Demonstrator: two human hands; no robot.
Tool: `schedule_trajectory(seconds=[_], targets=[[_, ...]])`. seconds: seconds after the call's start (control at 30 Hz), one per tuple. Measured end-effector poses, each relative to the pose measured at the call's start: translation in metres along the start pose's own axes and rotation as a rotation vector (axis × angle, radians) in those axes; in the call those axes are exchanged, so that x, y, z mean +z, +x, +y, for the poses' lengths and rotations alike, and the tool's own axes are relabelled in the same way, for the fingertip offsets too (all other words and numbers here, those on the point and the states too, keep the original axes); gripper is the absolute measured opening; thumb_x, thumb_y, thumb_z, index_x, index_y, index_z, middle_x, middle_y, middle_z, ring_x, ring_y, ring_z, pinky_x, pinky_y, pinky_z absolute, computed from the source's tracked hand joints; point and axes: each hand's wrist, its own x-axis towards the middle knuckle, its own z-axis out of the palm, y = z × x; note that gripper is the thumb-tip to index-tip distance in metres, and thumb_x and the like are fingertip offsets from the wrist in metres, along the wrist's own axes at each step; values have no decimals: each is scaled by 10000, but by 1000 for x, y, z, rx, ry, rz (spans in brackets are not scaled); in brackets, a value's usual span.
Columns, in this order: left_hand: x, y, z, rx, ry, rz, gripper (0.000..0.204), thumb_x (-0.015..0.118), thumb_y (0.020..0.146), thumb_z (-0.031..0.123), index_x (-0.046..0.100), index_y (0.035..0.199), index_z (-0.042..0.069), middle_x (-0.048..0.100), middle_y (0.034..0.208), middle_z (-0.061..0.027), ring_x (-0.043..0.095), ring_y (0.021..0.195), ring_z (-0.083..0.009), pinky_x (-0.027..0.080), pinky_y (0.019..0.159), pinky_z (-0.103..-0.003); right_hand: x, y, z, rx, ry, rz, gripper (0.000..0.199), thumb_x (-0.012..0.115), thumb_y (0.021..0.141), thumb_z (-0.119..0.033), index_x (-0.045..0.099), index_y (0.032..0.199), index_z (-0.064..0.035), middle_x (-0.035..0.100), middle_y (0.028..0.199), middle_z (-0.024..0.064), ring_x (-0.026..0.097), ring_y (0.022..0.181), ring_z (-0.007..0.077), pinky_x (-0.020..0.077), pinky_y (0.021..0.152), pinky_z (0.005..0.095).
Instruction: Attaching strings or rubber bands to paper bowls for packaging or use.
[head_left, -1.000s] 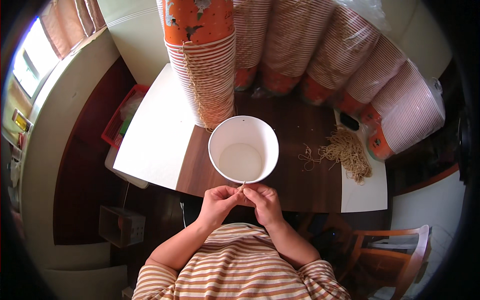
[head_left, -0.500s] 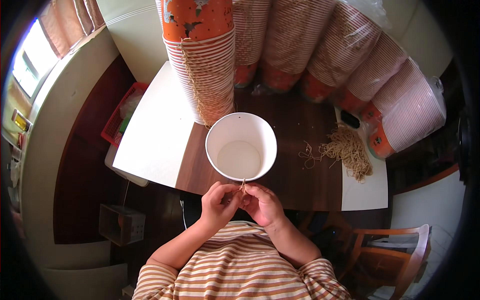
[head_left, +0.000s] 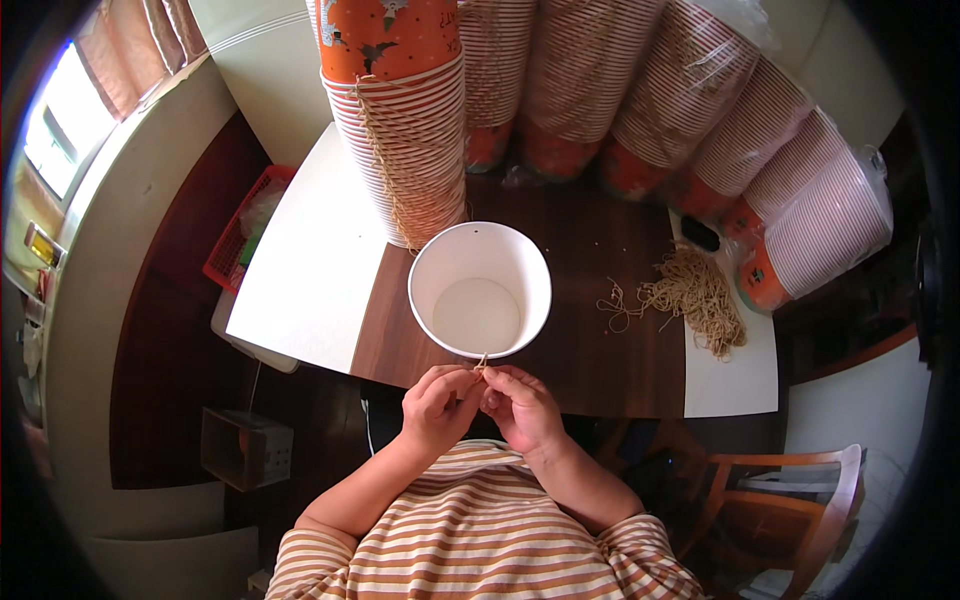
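Observation:
A white paper bucket (head_left: 525, 262) stands at the table's near edge, its mouth towards me and a small hole by its far rim. At the near rim a short tan cord (head_left: 484, 362) sticks up between my fingertips. My left hand (head_left: 436, 405) is closed, thumb and forefinger pinching the cord from the left. From the other side my right hand (head_left: 522, 405) pinches it too, with the fingers curled. My fingers hide the cord's lower part and the bucket's outer near side.
A tall stack of nested orange-and-white buckets (head_left: 405, 150), strung with cord handles, rises behind the bucket. Several plastic-wrapped stacks (head_left: 680, 90) line the far side. A heap of tan cords (head_left: 700, 300) and a black object (head_left: 700, 234) lie right. A wooden chair (head_left: 790, 500) stands lower right.
Both hands stay pinched on the cord at the near rim, with only slight finger movement. The whole view has shifted a little.

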Motion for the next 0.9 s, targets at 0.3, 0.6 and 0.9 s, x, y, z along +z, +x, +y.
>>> schedule_trajectory(seconds=[0.3,0.6,0.9], targets=[[-4,1,3,-116,-66,-37,186,667,741,-76,620,904,-1,631,799,-80,550,573,-70,423,495,-188,3,0,2,-108,-135,59,103,665,839,-141,676,911,-69,630,774,-30,477,632,37,382,584,182],[-7,-5,0,-567,-482,-82,40,616,843,-14,606,872,-40,646,784,-28,581,685,-58,474,607,-190,11,4,-1,-128,-189,100,132,614,866,-149,658,915,-35,652,836,13,521,637,59,440,613,215],[-7,-1,-5,-619,-586,-57,95,624,850,14,612,926,-41,649,842,-30,584,755,-56,484,675,-192,-2,9,-5,-209,-322,90,107,621,841,-105,649,908,-28,629,800,0,491,630,54,418,622,199]])
